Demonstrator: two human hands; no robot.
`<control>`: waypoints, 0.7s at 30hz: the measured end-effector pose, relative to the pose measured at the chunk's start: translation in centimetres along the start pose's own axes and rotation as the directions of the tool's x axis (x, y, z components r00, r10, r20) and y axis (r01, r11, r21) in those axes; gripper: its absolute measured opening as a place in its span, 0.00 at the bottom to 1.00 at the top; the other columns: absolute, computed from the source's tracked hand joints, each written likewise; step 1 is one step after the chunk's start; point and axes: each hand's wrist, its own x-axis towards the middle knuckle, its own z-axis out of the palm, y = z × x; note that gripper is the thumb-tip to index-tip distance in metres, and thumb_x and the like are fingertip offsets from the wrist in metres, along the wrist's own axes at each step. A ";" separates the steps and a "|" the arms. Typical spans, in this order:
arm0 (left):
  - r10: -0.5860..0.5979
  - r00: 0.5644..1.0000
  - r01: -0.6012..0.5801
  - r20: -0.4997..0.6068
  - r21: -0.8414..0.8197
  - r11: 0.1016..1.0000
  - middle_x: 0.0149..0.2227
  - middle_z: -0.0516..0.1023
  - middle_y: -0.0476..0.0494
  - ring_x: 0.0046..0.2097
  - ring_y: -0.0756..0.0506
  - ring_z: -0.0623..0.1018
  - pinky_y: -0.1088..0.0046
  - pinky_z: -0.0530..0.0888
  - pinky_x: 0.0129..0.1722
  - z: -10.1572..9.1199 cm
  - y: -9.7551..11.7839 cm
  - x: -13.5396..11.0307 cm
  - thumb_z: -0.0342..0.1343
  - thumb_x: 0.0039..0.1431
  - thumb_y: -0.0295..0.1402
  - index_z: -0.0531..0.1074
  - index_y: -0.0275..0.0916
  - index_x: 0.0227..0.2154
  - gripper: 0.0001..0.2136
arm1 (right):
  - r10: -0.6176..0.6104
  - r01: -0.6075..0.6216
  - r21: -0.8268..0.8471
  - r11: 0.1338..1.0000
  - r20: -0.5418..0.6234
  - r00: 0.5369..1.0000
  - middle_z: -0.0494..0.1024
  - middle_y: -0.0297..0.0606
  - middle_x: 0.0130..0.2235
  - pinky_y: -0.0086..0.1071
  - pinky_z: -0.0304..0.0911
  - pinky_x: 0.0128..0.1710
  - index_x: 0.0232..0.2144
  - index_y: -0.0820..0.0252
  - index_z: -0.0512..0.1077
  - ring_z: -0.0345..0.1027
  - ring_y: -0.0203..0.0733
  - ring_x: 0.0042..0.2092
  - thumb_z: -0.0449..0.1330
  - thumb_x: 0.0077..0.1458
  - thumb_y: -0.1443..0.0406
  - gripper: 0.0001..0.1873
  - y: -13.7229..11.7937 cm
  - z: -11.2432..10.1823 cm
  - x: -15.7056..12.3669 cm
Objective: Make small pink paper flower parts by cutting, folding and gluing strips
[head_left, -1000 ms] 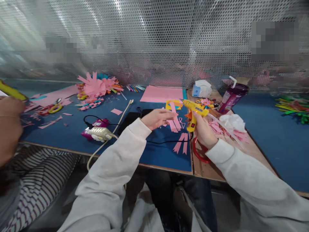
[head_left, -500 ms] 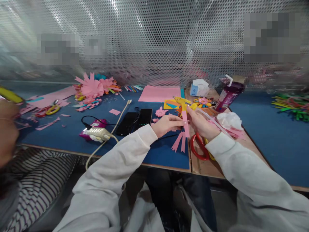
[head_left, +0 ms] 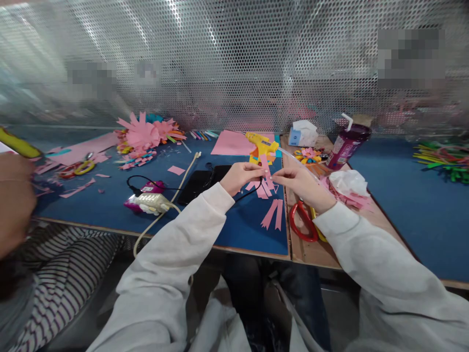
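A narrow pink paper strip (head_left: 265,165) stands upright between my two hands. The thumb and fingers of my left hand (head_left: 240,178) are closed on its left side. My right hand (head_left: 302,185) pinches the strip's lower right part. Just behind the strip is a yellow glue gun (head_left: 261,142), with a clear glue stick (head_left: 293,157) reaching out of its back over my right hand. Cut pink paper strips (head_left: 273,214) with notched ends lie on the blue table in front of my hands. Red-handled scissors (head_left: 302,222) rest below my right hand.
Dark phones (head_left: 195,186) and a power strip (head_left: 148,201) with cables lie to the left. Large pink paper flowers (head_left: 141,133) stand further back. A purple bottle (head_left: 346,146), a tissue pack (head_left: 303,133) and crumpled white tissue (head_left: 348,183) are at right. Another person's hand (head_left: 16,200) is at far left.
The glue gun has moved left and back, out of my right hand, which now pinches the pink strip. The strip and my left hand have shifted left and up.
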 end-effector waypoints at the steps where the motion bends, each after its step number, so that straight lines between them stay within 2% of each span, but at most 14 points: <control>1: 0.002 1.000 -0.003 0.002 0.011 1.000 0.30 0.78 0.40 0.34 0.49 0.76 0.67 0.72 0.43 0.1 0.0 -0.1 0.66 0.42 0.36 0.78 0.31 0.29 0.13 | -0.001 0.001 0.005 1.000 -0.012 1.000 0.77 0.35 0.27 0.35 0.60 0.36 0.24 0.60 0.76 0.66 0.38 0.31 0.64 0.42 0.57 0.11 0.1 0.1 0.0; 7: 0.021 0.999 -0.019 -0.038 0.040 0.999 0.29 0.78 0.42 0.32 0.51 0.75 0.70 0.72 0.40 -0.1 0.2 0.1 0.65 0.44 0.34 0.77 0.31 0.29 0.11 | -0.004 0.008 0.074 0.997 -0.051 0.999 0.77 0.34 0.27 0.34 0.61 0.34 0.24 0.60 0.76 0.66 0.37 0.29 0.65 0.41 0.57 0.11 0.6 -0.1 0.1; 10: 0.058 0.994 -0.056 -0.095 0.022 0.998 0.28 0.77 0.44 0.29 0.53 0.74 0.72 0.72 0.37 -2.0 1.6 1.0 0.65 0.45 0.30 0.77 0.31 0.27 0.07 | -0.007 0.018 0.116 0.993 -0.095 0.995 0.78 0.35 0.28 0.35 0.61 0.37 0.25 0.59 0.77 0.67 0.38 0.32 0.66 0.40 0.57 0.12 0.9 -0.4 0.2; 13: 0.090 0.974 -0.099 -0.207 -0.034 0.994 0.27 0.77 0.45 0.30 0.53 0.75 0.72 0.72 0.39 -4.6 3.7 1.5 0.64 0.45 0.26 0.76 0.31 0.25 0.03 | -0.018 0.037 0.139 0.990 -0.131 0.991 0.78 0.35 0.29 0.35 0.61 0.39 0.25 0.59 0.77 0.68 0.38 0.34 0.66 0.41 0.57 0.12 1.1 -0.4 0.4; 15: 0.075 0.975 -0.084 -0.209 -0.035 0.996 0.27 0.77 0.45 0.30 0.53 0.75 0.72 0.72 0.39 -5.5 4.5 1.3 0.62 0.48 0.25 0.76 0.30 0.25 0.02 | -0.030 0.051 0.149 0.988 -0.143 0.989 0.78 0.36 0.29 0.35 0.61 0.39 0.26 0.60 0.77 0.67 0.38 0.34 0.65 0.43 0.57 0.12 1.0 0.0 0.5; 17: 0.054 0.981 -0.067 -0.185 -0.061 0.996 0.28 0.77 0.45 0.31 0.53 0.76 0.72 0.72 0.41 -5.2 4.6 0.7 0.61 0.48 0.24 0.76 0.29 0.27 0.02 | -0.060 0.079 0.134 0.988 -0.142 0.988 0.78 0.37 0.30 0.35 0.61 0.38 0.28 0.60 0.78 0.68 0.38 0.33 0.64 0.44 0.56 0.13 0.7 0.6 0.5; 21: -0.019 0.997 0.013 -0.078 -0.065 0.998 0.28 0.78 0.44 0.31 0.52 0.75 0.71 0.73 0.39 -2.3 3.1 -0.9 0.66 0.43 0.29 0.77 0.31 0.26 0.07 | -0.154 0.154 -0.012 0.988 -0.144 0.977 0.78 0.37 0.32 0.35 0.61 0.37 0.30 0.59 0.79 0.67 0.40 0.34 0.63 0.46 0.56 0.13 -0.3 1.4 0.2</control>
